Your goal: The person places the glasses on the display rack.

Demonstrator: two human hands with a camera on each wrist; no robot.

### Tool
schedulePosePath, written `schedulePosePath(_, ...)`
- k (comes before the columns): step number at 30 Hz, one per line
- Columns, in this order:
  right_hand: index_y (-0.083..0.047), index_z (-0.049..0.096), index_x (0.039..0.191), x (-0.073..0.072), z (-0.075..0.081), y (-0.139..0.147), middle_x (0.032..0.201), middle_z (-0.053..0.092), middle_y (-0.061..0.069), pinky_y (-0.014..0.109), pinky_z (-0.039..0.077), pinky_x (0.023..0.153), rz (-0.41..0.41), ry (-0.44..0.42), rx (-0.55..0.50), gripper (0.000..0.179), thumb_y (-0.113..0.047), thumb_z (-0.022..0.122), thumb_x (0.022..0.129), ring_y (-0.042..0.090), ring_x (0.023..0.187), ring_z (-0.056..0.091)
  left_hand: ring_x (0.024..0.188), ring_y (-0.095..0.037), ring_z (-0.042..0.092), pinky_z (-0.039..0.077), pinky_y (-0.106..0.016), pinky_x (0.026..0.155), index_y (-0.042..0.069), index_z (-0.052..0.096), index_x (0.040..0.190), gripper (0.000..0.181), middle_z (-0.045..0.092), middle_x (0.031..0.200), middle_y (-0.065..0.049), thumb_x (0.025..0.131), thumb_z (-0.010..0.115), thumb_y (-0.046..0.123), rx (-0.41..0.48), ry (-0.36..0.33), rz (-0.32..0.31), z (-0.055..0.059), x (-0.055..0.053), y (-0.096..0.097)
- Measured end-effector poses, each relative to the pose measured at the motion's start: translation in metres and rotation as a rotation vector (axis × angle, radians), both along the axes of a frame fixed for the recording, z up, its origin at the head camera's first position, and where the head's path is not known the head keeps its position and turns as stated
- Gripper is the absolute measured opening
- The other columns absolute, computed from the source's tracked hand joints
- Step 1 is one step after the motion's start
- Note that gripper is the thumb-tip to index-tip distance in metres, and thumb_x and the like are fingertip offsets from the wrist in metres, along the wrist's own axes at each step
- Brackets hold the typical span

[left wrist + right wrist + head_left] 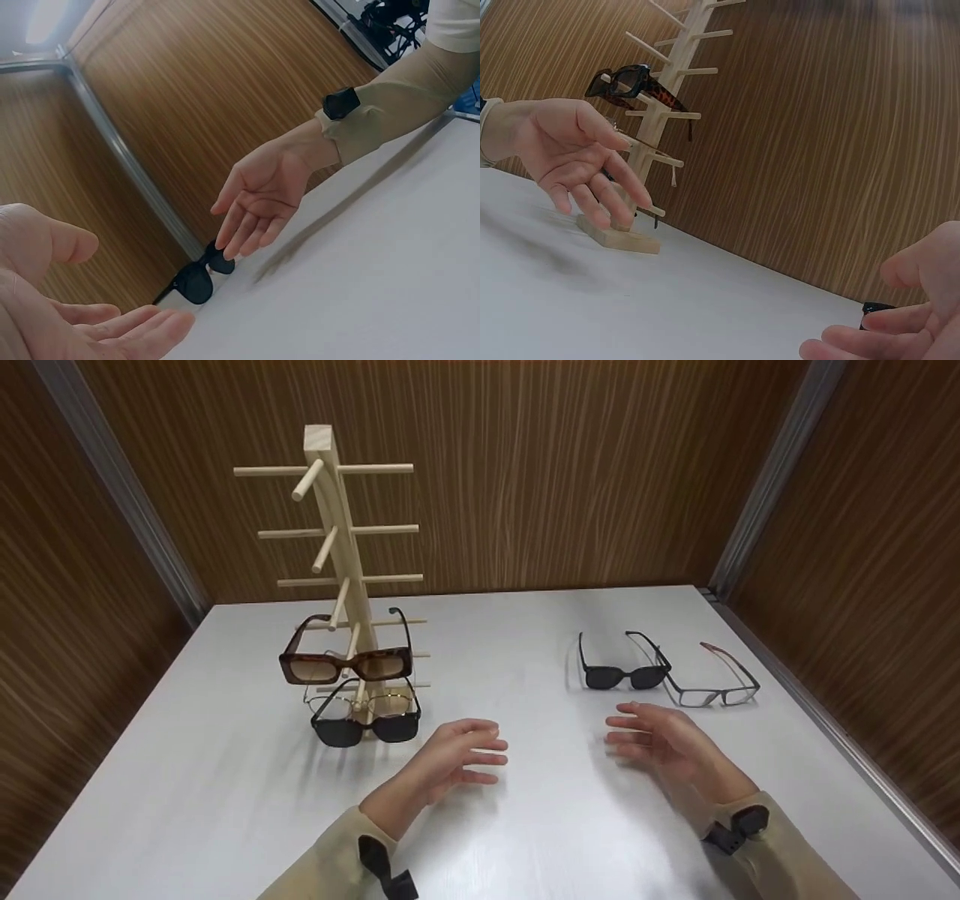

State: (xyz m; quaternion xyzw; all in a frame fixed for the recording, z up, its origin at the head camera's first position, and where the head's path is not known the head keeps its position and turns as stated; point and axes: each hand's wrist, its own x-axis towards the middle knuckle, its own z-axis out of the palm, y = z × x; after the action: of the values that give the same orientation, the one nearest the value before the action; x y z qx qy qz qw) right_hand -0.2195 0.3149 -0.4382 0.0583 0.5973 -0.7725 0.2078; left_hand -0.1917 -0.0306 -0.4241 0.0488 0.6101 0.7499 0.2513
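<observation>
A person's left hand (457, 757) and right hand (660, 739) hover palms inward above the middle of the white tabletop (225, 810), fingers relaxed and apart, gripping nothing. Nearest the right hand, toward the tabletop's far right corner, lie 2 pairs: black sunglasses (622, 675) with small dark lenses, and just beside them on the right, clear-lens glasses (712, 694) in a thin dark frame. Both rest with fronts facing the near edge, long axes parallel to that edge, temples open and pointing toward the far edge. Toward the far left edge stands a wooden rack (341, 547), carrying tortoiseshell sunglasses (346, 664) with square brown lenses above dark round sunglasses (367, 726), both fronts facing the near edge.
</observation>
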Motion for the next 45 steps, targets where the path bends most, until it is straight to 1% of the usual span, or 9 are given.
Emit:
schedulePosePath(2, 0.003, 0.017, 0.145, 0.0, 0.005, 0.007, 0.135, 0.046, 0.021, 0.049, 0.038, 0.098, -0.018, 0.009, -0.001, 0.063, -0.024, 0.049, 0.098, 0.036, 0.113, 0.054, 0.102, -0.033, 0.06, 0.053, -0.043, 0.078, -0.003, 0.048, 0.124, 0.043, 0.055, 0.118, -0.025, 0.09, 0.06, 0.021, 0.005, -0.004, 0.018, 0.001, -0.002, 0.006)
schedulePosePath(9, -0.001, 0.041, 0.125, -0.006, 0.025, 0.033, 0.118, 0.061, 0.012, 0.042, 0.041, 0.097, -0.095, 0.098, 0.025, 0.034, -0.016, 0.051, 0.097, 0.027, 0.108, 0.059, 0.101, -0.033, 0.061, 0.053, -0.042, 0.079, -0.004, 0.051, 0.118, 0.036, 0.057, 0.117, -0.025, 0.09, 0.059, 0.017, 0.036, -0.049, 0.069, 0.002, -0.009, 0.029)
schedulePosePath(14, 0.002, 0.042, 0.124, -0.018, 0.041, 0.054, 0.107, 0.066, 0.009, 0.038, 0.048, 0.089, -0.152, 0.164, 0.05, 0.034, -0.012, 0.054, 0.095, 0.026, 0.102, 0.062, 0.099, -0.031, 0.062, 0.053, -0.041, 0.079, -0.003, 0.052, 0.118, 0.037, 0.062, 0.108, -0.019, 0.09, 0.06, 0.019, 0.048, -0.063, 0.084, 0.008, -0.016, 0.045)
schedulePosePath(20, -0.013, 0.054, 0.109, -0.031, 0.047, 0.073, 0.099, 0.068, 0.006, 0.035, 0.049, 0.088, -0.244, 0.082, 0.014, 0.016, -0.014, 0.058, 0.093, 0.024, 0.098, 0.064, 0.099, -0.03, 0.062, 0.053, -0.04, 0.078, -0.003, 0.049, 0.122, 0.041, 0.062, 0.109, -0.019, 0.09, 0.061, 0.019, 0.084, -0.077, 0.103, 0.012, -0.023, 0.061)
schedulePosePath(25, -0.013, 0.04, 0.121, -0.042, 0.051, 0.08, 0.097, 0.068, 0.004, 0.037, 0.043, 0.096, -0.268, 0.031, 0.012, 0.037, -0.016, 0.061, 0.091, 0.022, 0.101, 0.062, 0.099, -0.03, 0.062, 0.053, -0.038, 0.078, -0.002, 0.044, 0.127, 0.047, 0.062, 0.109, -0.019, 0.09, 0.061, 0.02, 0.089, -0.128, 0.132, 0.01, -0.035, 0.074)
schedulePosePath(28, -0.009, 0.03, 0.137, -0.05, 0.053, 0.08, 0.113, 0.062, 0.006, 0.037, 0.037, 0.101, -0.255, 0.033, 0.11, 0.06, -0.023, 0.064, 0.089, 0.023, 0.111, 0.056, 0.097, -0.029, 0.063, 0.054, -0.037, 0.077, -0.001, 0.043, 0.128, 0.047, 0.062, 0.108, -0.019, 0.09, 0.061, 0.02, 0.071, -0.142, 0.157, 0.01, -0.043, 0.084)
schedulePosePath(32, -0.002, 0.015, 0.147, -0.061, 0.052, 0.079, 0.143, 0.034, 0.019, 0.038, 0.032, 0.105, -0.225, 0.041, 0.263, 0.081, -0.03, 0.064, 0.089, 0.03, 0.129, 0.037, 0.095, -0.029, 0.063, 0.054, -0.037, 0.077, -0.001, 0.045, 0.126, 0.045, 0.062, 0.107, -0.019, 0.089, 0.061, 0.019, 0.062, -0.147, 0.198, 0.009, -0.054, 0.097)
schedulePosePath(35, 0.001, 0.014, 0.146, -0.07, 0.049, 0.079, 0.149, 0.02, 0.023, 0.038, 0.03, 0.106, -0.208, 0.054, 0.34, 0.078, -0.031, 0.059, 0.091, 0.034, 0.133, 0.028, 0.099, -0.031, 0.061, 0.052, -0.039, 0.08, -0.002, 0.045, 0.127, 0.047, 0.062, 0.106, -0.018, 0.089, 0.061, 0.019, 0.066, -0.154, 0.223, 0.007, -0.063, 0.107)
schedulePosePath(45, 0.006, 0.024, 0.142, -0.092, 0.037, 0.079, 0.143, 0.028, 0.025, 0.044, 0.031, 0.105, -0.123, 0.093, 0.591, 0.065, -0.031, 0.051, 0.096, 0.038, 0.129, 0.033, 0.111, -0.036, 0.054, 0.046, -0.044, 0.091, -0.004, 0.044, 0.13, 0.048, 0.06, 0.113, -0.022, 0.09, 0.059, 0.019, 0.11, -0.153, 0.305, -0.008, -0.1, 0.135)
